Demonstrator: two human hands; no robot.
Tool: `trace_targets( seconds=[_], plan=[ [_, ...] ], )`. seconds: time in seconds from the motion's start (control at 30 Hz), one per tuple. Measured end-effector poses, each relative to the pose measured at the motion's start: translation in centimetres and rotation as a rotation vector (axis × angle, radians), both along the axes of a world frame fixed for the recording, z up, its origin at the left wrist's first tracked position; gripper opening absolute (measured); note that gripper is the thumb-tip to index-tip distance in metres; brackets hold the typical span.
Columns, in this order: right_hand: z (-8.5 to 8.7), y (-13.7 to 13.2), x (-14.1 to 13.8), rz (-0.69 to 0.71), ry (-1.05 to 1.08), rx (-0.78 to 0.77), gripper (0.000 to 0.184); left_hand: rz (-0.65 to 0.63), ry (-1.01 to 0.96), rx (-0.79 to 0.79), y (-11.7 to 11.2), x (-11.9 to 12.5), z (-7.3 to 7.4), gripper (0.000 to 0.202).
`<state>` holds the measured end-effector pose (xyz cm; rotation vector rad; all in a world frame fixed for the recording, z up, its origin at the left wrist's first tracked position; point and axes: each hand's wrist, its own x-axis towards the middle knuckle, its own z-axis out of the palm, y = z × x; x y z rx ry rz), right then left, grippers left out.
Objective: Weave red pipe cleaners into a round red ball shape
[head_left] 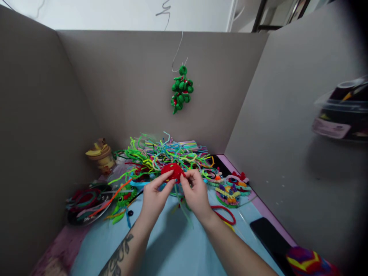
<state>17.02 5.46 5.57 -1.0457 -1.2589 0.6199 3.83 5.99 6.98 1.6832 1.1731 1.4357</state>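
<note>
Both hands meet over the middle of the table around a round red fuzzy piece (170, 168) with a small green mark on it. My left hand (156, 191) pinches its lower left side between thumb and fingers. At the right edge, my right hand (196, 189) is closed on the same piece with thumb and forefinger. A pale green pipe cleaner (184, 211) hangs below the hands; where it joins, if it does, is hidden. Just behind lies a big heap of colourful pipe cleaners (169, 149).
Left stand a bowl of pipe cleaners (86, 203), a green fuzzy figure (122, 199) and a small pot (100, 155). Right are colourful fuzzy pieces (228, 193), a red loop (225, 214) and a black phone (271, 243). Grey panels surround the table; a green ornament (182, 90) hangs behind.
</note>
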Motion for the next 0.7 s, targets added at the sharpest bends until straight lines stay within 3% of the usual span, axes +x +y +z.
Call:
trace_targets(
  seconds=[0.17, 0.3, 0.4, 0.57, 0.7],
  plan=[
    [-0.7, -0.2, -0.6, 0.028, 0.019, 0.045, 0.012, 0.149, 0.084, 0.17, -0.5, -0.2, 0.3, 0.018],
    [-0.9, -0.5, -0.8, 0.048, 0.046, 0.049, 0.011, 0.191, 0.086, 0.212, -0.9, -0.1, 0.5, 0.014],
    [-0.8, -0.6, -0.8, 0.047, 0.053, 0.033, 0.011, 0.165, -0.003, 0.123, -1.0, 0.2, 0.6, 0.013],
    [-0.3, -0.6, -0.5, 0.043, -0.015, 0.029, 0.01, -0.006, -0.254, -0.072, -0.7, 0.7, 0.8, 0.015],
    [0.1, -0.7, -0.3, 0.033, -0.08, 0.068, 0.01, -0.019, -0.337, -0.128, -0.6, 0.9, 0.8, 0.012]
  ],
)
